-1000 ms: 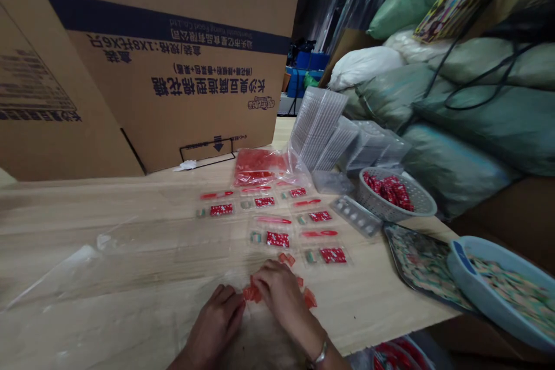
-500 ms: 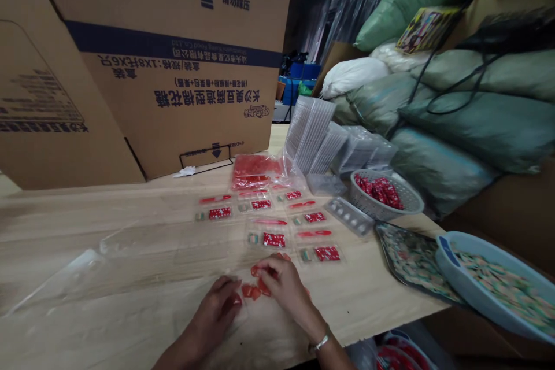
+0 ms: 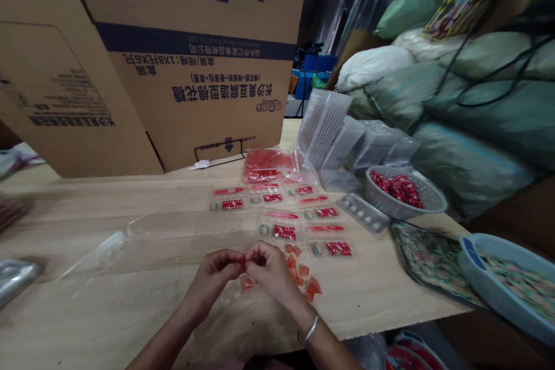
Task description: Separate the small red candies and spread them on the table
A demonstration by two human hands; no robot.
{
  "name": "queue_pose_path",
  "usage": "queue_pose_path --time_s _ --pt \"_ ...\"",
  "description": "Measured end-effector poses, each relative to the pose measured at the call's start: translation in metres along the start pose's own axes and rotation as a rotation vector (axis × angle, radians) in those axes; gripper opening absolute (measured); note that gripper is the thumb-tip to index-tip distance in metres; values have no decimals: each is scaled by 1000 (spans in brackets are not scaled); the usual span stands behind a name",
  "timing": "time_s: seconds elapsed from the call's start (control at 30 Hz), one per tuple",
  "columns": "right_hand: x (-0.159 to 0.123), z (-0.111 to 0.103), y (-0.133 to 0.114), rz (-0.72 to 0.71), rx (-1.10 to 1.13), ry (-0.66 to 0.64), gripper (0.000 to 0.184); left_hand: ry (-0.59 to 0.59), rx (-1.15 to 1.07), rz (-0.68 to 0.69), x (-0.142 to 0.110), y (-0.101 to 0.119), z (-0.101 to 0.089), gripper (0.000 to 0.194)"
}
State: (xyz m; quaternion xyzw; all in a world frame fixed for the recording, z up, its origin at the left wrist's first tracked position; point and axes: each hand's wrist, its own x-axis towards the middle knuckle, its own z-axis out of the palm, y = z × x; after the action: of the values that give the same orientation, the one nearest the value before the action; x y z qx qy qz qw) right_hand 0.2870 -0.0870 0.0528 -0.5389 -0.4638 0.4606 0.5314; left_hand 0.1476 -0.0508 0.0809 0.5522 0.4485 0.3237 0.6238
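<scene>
My left hand (image 3: pixel 215 273) and my right hand (image 3: pixel 269 270) meet just above the wooden table (image 3: pixel 130 231), fingers pinched together on a small red sachet (image 3: pixel 241 264) held between them. More small orange-red sachets (image 3: pixel 303 277) lie loose on the table right beside my right hand. Beyond my hands lie several clear blister trays (image 3: pixel 284 219) filled with red packets and red strips.
A big cardboard box (image 3: pixel 186 52) stands at the back. Stacked clear trays (image 3: pixel 329 133), a grey basket of red packets (image 3: pixel 403 191), a patterned tray (image 3: pixel 427 254) and a blue basin (image 3: pixel 507 277) are on the right. Clear plastic bags (image 3: pixel 113 243) lie at left.
Both hands have lifted off the table and come together, now pinching one red sachet between them. The camera has shifted a little to the left.
</scene>
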Motion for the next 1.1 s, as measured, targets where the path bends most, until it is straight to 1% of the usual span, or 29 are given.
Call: queue_pose_path --time_s 0.1,0.17,0.27,0.33,0.4,0.47,0.53,0.67,0.8,0.87,0.93,1.0,1.1 --pt "-4 7 4 -27 -26 34 7 27 11 -11 -4 0 -2 14" --pt "-8 9 6 -35 -15 35 5 19 7 -21 -6 -1 -2 12" --pt "-12 9 7 -40 -9 40 5 10 -6 -33 -8 -2 -3 15" --pt "-15 9 6 -57 -36 28 8 43 -3 -17 -8 -5 -3 15" --pt "-18 10 5 -59 -54 26 9 105 -3 15 -8 -10 -3 15" --pt "-19 11 5 -52 -61 46 6 156 -23 30 -10 -15 -3 16" --pt "-20 11 4 -52 -41 44 2 174 -58 16 -13 -20 -2 19" --pt "-22 11 3 -1 132 -76 8 152 -143 -53 -25 -27 -1 25" --pt "-28 12 4 50 195 -103 9 141 -271 -70 -36 -33 -4 36" --pt "-34 13 9 91 275 -125 11 93 -301 -87 -40 -41 -6 38" --pt "-41 13 17 142 360 -157 15 34 -309 -128 -42 -53 -9 39" --pt "-48 15 26 167 341 -186 16 8 -313 -149 -45 -68 -10 39" --pt "-59 18 36 170 167 -225 13 -39 -314 -127 -50 -87 -10 43"
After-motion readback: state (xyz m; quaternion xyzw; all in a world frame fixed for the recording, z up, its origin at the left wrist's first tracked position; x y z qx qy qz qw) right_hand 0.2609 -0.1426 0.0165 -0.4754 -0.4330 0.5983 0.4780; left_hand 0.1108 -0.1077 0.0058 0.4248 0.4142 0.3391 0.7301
